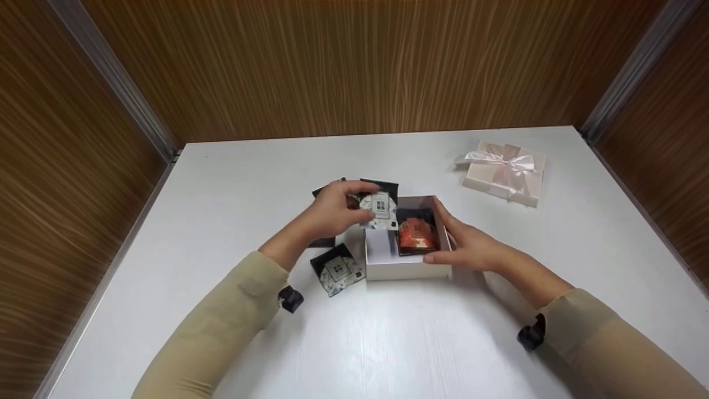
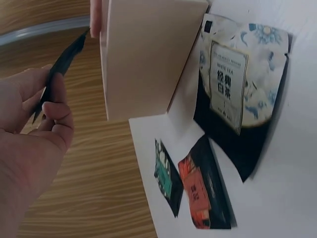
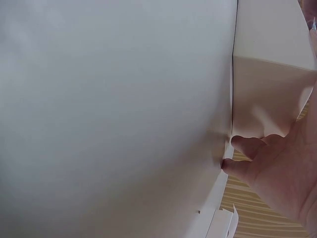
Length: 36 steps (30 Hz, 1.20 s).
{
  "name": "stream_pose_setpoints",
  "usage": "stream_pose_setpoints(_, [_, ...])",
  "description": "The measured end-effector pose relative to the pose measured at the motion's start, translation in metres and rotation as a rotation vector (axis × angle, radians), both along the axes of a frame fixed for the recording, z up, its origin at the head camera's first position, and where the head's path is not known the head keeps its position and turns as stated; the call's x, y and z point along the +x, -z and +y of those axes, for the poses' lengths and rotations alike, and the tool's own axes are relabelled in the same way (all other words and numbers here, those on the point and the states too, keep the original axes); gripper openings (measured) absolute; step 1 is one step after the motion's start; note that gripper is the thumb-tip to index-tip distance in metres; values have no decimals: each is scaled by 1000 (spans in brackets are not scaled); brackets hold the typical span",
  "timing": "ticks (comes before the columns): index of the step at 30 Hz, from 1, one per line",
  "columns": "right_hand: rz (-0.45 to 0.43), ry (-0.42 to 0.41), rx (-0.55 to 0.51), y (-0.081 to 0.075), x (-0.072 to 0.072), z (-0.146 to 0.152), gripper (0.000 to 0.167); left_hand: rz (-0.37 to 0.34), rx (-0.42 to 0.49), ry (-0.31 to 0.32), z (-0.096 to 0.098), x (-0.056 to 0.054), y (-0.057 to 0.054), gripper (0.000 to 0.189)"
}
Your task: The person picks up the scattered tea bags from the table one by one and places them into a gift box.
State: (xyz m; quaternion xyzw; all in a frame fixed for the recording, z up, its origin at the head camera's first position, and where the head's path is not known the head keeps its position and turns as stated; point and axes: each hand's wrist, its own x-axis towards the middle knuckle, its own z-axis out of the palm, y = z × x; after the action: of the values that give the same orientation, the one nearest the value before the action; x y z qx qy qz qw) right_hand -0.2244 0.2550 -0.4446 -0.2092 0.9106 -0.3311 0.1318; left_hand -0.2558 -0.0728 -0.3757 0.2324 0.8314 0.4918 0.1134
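Note:
My left hand pinches a black and white floral tea packet between thumb and fingers, above the left part of an open white box. In the left wrist view that tea packet is seen nearly edge-on. Inside the box, on the right side, lies a red and black tea packet; how many lie under it is hidden. My right hand holds the box by its right end, thumb at the front edge and fingers along the right wall. Against the box's left side lies a packet labelled white tea.
A pale pink box lid with a ribbon bow rests at the back right of the white table. Left of the box, partly behind my left hand, lie a green packet and a red packet. Wood-patterned panels enclose the table.

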Motion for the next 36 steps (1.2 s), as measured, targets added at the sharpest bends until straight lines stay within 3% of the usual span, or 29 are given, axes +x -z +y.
stream_pose_setpoints(9, [-11, -3, -26, -1, 0, 1, 125, -19, -64, 30, 30, -3, 11, 51])
stream_pose_setpoints(19, [5, -10, -17, -1, 0, 1, 124, 33, -164, 59, 60, -3, 18, 49])
stream_pose_setpoints(28, [-3, -9, -5, 0, 0, 1, 124, 68, -298, 39, 71, -4, 27, 49])
stream_pose_setpoints(36, [-1, -19, -14, 0, 0, 1, 122, 144, -392, 73, 80, -7, 32, 49])
